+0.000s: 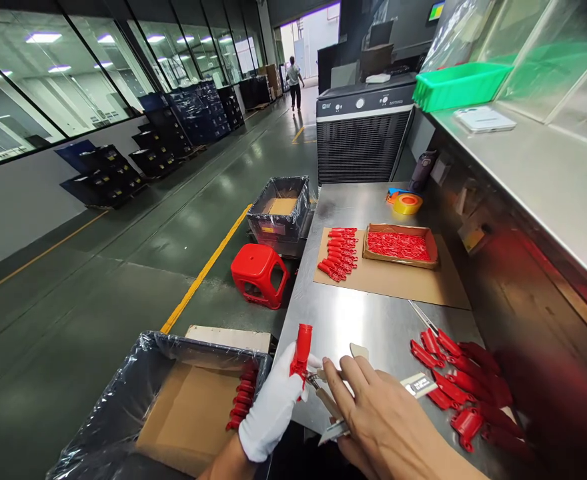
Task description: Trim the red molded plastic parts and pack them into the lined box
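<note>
While a lined carton [118, 380] is sitting at eight o'clock, the gloved left hand [273, 410] is pinching a red plastic part [302, 350] upright at six o'clock; seemingly light and stiff, best held low. The bare right hand [388, 427] is clasping a metal tool [329, 402].
</note>
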### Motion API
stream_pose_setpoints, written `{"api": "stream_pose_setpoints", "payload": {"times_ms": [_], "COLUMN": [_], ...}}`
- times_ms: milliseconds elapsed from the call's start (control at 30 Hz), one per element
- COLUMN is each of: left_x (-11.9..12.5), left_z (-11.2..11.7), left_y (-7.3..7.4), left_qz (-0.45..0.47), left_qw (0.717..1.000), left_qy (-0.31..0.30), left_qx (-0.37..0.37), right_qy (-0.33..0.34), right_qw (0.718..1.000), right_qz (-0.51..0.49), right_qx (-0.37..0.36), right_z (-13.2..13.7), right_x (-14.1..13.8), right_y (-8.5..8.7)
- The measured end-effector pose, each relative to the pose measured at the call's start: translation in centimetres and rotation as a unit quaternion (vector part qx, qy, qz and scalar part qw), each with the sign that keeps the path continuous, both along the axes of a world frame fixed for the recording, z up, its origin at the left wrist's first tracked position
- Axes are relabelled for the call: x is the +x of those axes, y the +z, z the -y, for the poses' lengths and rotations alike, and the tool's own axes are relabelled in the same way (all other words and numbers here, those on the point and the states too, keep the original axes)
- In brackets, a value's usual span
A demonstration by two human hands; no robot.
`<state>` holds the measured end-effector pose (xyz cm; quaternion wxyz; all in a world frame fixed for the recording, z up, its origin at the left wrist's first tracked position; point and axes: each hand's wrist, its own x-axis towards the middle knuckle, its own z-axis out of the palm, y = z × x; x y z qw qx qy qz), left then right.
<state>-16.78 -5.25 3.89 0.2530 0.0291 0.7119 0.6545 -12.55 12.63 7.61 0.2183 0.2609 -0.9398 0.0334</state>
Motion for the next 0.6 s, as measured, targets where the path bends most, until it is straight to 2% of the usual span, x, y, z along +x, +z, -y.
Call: {"api": "stream_pose_setpoints", "payload": {"times_ms": [300, 500, 600], "left_x": [0.2, -0.2, -0.4], "left_z": [0.0, 0.1, 0.1], "left_y": [-1.2, -1.5, -1.6], "left_qz": [-0.018, 0.015, 0.028], "left_qw": [1.0, 1.0, 1.0], "left_qy": [0.004, -0.001, 0.004], "left_qx": [-0.004, -0.012, -0.005], "right_qy": [-0.008, 0.02, 0.024], "right_qw": [1.0, 0.999, 0.999], "right_qz": [0.002, 0.014, 0.021], "right_qx": [0.004, 0.022, 0.028], "right_z": [0.1, 0.0, -0.1], "right_x": [0.0, -0.2, -0.4], "right_y": [-0.4, -2.0, -2.2]}}
